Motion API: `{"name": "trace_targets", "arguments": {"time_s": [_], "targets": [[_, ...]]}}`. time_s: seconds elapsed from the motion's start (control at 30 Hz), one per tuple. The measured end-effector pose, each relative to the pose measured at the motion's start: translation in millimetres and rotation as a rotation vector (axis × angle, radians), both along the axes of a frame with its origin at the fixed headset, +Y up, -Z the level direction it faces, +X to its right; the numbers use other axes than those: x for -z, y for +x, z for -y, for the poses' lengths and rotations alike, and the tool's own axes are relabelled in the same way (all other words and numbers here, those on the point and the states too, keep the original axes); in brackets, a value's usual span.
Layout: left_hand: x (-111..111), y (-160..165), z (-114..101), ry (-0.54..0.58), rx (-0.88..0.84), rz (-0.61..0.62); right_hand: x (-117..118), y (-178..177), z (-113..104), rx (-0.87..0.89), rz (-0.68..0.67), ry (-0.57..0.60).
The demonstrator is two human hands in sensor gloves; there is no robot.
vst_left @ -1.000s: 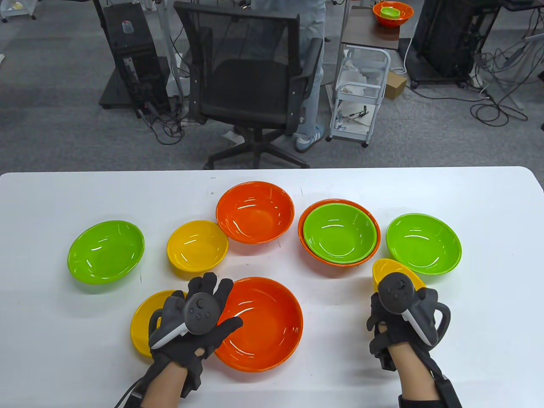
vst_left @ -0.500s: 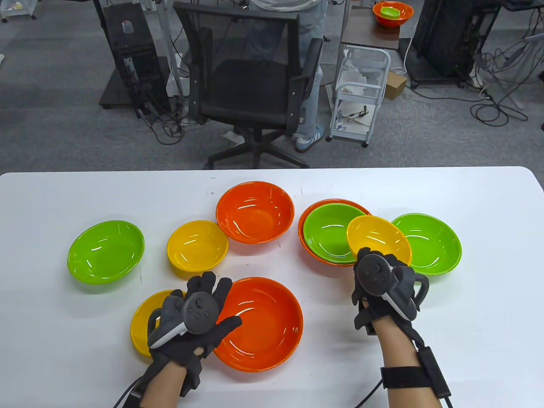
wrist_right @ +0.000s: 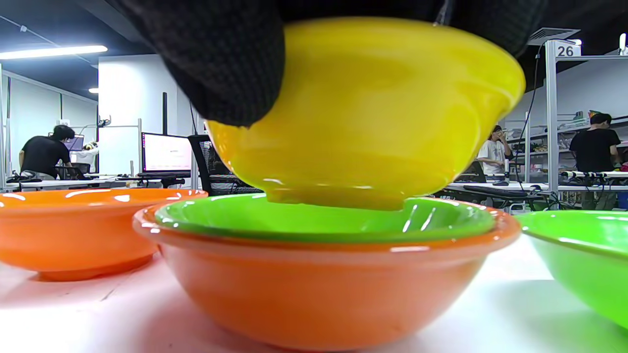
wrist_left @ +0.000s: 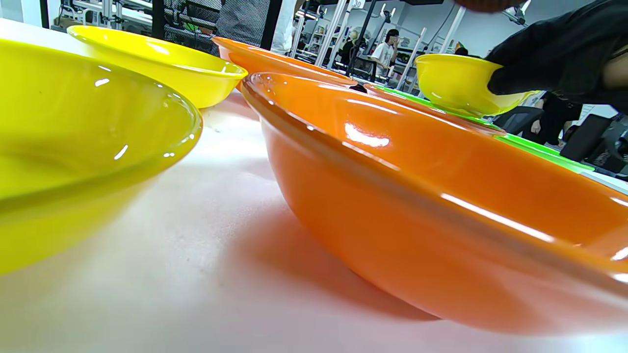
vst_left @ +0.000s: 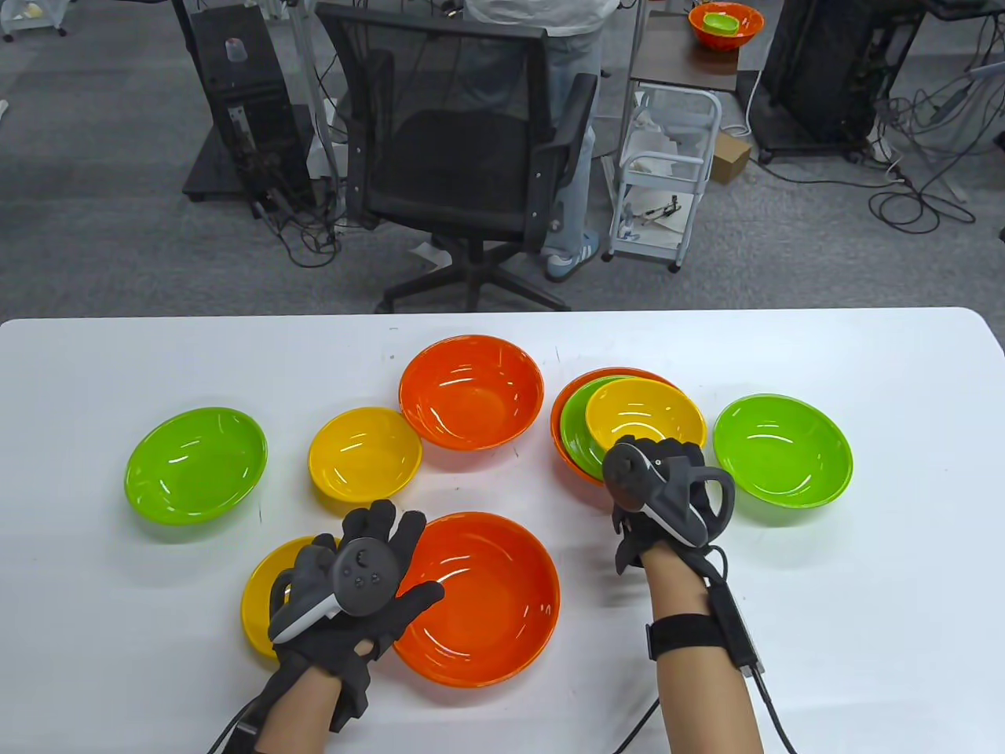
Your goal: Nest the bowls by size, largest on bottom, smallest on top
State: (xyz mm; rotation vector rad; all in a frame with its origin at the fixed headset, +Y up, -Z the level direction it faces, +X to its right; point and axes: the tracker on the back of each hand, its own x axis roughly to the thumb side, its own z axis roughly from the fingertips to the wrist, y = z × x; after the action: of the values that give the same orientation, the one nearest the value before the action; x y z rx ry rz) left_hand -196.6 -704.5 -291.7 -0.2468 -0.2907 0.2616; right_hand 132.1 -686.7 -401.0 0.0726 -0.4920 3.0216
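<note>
My right hand (vst_left: 655, 471) grips a small yellow bowl (vst_left: 645, 416) by its near rim and holds it just above a green bowl (vst_left: 573, 428) nested in an orange bowl (vst_left: 559, 448). In the right wrist view the yellow bowl (wrist_right: 373, 113) hangs over the green bowl (wrist_right: 324, 218), apart from it. My left hand (vst_left: 353, 581) rests with fingers spread between a yellow bowl (vst_left: 259, 597) and a large orange bowl (vst_left: 487, 597), holding nothing.
Loose bowls on the white table (vst_left: 903, 565): green (vst_left: 196, 463) at the left, yellow (vst_left: 365, 463) and orange (vst_left: 471, 393) in the middle, green (vst_left: 783, 449) at the right. An office chair (vst_left: 463, 149) stands beyond the far edge.
My right hand lifted the small yellow bowl from the table's right front and carried it left and away, over the green-in-orange stack. The left hand barely moved.
</note>
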Motion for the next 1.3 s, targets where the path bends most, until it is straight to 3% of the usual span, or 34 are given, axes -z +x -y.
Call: {"name": "trace_targets", "arguments": {"time_s": [0.5,0.97,1.3], "targets": [[0.8,-2.2,-0.1,-0.004,-0.003,-0.007,19.7,-7.1,20.0,-0.035,0.022,-0.037],[1.3,-2.8,0.1,-0.007,-0.004,-0.010,17.7,-7.3,19.5,-0.036,0.014,-0.072],[1.8,-2.7,0.6,-0.013,-0.001,-0.013,18.5,0.3,21.5,0.066,-0.060,-0.212]]}}
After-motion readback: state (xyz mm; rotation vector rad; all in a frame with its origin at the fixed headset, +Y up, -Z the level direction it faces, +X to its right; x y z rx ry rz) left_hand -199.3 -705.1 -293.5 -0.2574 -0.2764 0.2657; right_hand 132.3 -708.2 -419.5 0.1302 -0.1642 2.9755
